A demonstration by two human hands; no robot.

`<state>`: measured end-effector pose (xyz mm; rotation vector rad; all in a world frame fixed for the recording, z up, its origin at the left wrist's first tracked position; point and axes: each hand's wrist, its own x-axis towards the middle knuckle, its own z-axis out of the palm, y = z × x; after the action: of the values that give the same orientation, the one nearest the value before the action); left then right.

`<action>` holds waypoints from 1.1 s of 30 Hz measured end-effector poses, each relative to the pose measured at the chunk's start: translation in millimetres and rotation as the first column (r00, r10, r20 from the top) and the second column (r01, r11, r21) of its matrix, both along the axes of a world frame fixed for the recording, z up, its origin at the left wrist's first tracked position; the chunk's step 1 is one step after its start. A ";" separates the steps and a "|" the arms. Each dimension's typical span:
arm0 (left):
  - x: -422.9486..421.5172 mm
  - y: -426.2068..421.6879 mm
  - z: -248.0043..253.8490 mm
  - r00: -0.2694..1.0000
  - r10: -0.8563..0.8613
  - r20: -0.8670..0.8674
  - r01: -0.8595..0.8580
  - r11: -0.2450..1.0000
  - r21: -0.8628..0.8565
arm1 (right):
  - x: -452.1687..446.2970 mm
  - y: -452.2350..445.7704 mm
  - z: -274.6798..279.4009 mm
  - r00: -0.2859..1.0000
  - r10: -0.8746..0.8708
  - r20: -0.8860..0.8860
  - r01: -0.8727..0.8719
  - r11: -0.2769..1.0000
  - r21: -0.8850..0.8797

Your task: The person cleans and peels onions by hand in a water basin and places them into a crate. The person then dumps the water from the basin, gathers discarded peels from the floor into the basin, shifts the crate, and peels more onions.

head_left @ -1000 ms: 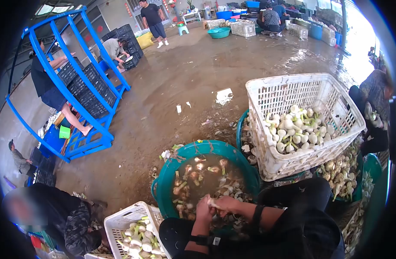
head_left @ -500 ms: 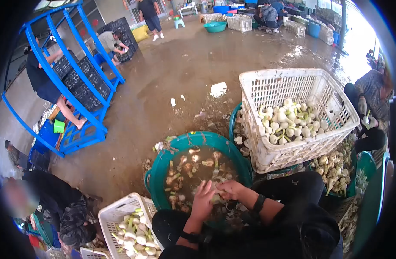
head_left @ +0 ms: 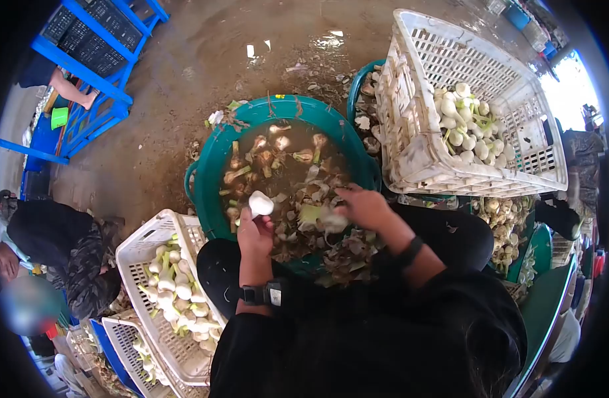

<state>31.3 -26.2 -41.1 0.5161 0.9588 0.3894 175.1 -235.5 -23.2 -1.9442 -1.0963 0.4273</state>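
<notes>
My left hand point(head_left: 255, 237) holds a white, peeled garlic bulb point(head_left: 261, 203) over the left part of a green tub point(head_left: 202, 189). Its fingers are closed around the bulb's lower side. To the right, over the same tub, my right hand point(head_left: 369, 211) has its fingers stretched out and apart. Beside those fingertips is a pale, motion-blurred piece of garlic skin point(head_left: 332, 223), apparently loose. Brown, unpeeled garlic bulbs point(head_left: 265, 159) float in the tub's murky water. A heap of wet garlic peelings point(head_left: 347, 257) lies on the near side, below my right hand.
A white crate point(head_left: 410, 156) of peeled garlic stands at the right. Another white crate point(head_left: 133, 255) with trimmed bulbs sits by my left leg. Unpeeled garlic point(head_left: 502, 229) is piled at right. A blue metal frame point(head_left: 95, 79) stands far left; a person point(head_left: 59, 245) sits nearby.
My hands were together over the tub and are now apart, the left one showing a white bulb. The right hand has moved off to the right. The view has tilted down.
</notes>
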 end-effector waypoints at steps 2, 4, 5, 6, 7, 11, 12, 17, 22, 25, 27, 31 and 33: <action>13.0 -12.1 13.4 0.971 -0.094 -0.222 0.157 0.944 0.289 | -18.9 31.6 -6.7 0.850 -0.183 -0.493 0.209 0.978 -0.002; 19.5 -26.4 11.2 0.979 -0.122 -0.161 0.179 0.894 0.410 | -25.3 51.8 -16.5 0.450 -0.283 -0.847 0.384 0.918 -0.102; 21.0 -29.4 6.2 0.992 -0.124 -0.017 0.119 0.894 0.432 | -17.9 54.4 -29.5 0.443 -0.294 -0.847 0.392 0.913 -0.112; 21.2 -29.8 6.7 0.991 -0.131 -0.018 0.126 0.896 0.426 | -2.0 60.6 -46.3 0.161 -0.023 -0.987 0.370 0.928 0.039; 21.1 -27.6 10.9 0.993 -0.087 -0.074 0.110 0.901 0.419 | 13.7 71.9 -30.5 -0.137 0.265 -0.955 0.393 0.899 0.193; 15.8 -14.3 -1.9 0.994 0.011 -0.105 0.014 0.972 0.236 | 76.0 58.3 48.7 0.146 0.730 -0.667 0.475 0.540 0.695; 17.4 -15.4 -6.2 0.994 -0.006 -0.108 0.025 0.984 0.177 | 94.9 71.5 24.4 0.227 0.496 -0.838 0.517 0.668 0.535; 30.1 -28.4 -26.7 0.988 -0.090 -0.128 0.115 0.971 0.211 | 131.4 145.2 -200.3 0.233 -0.763 -0.603 0.669 0.576 -0.470; 29.1 -21.1 -29.7 0.973 -0.065 -0.222 0.122 0.960 0.253 | 122.7 145.1 -221.3 0.751 -0.640 -0.165 0.529 0.731 -0.430; 39.3 -21.1 -19.7 0.964 -0.041 -0.261 0.108 0.963 0.248 | 59.2 109.8 -108.9 0.573 -0.302 -0.762 0.160 0.953 -0.257; 44.7 -23.2 -13.5 0.972 -0.117 -0.203 0.160 0.965 0.206 | 16.0 90.0 -57.2 0.657 -0.130 -0.743 -0.006 0.984 -0.178; 43.2 -28.2 -12.5 0.948 -0.249 -0.197 0.303 0.895 0.327 | -28.1 69.3 -38.6 0.909 0.086 -0.408 -0.147 0.982 -0.119; 40.3 -28.3 -12.0 0.950 -0.217 -0.224 0.293 0.870 0.397 | -37.0 66.5 -24.4 0.989 0.124 0.085 -0.103 0.971 -0.216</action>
<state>71.6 -54.5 -53.1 1.0832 0.9578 0.3161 138.1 -169.0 -47.6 -2.1126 -1.2741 0.5346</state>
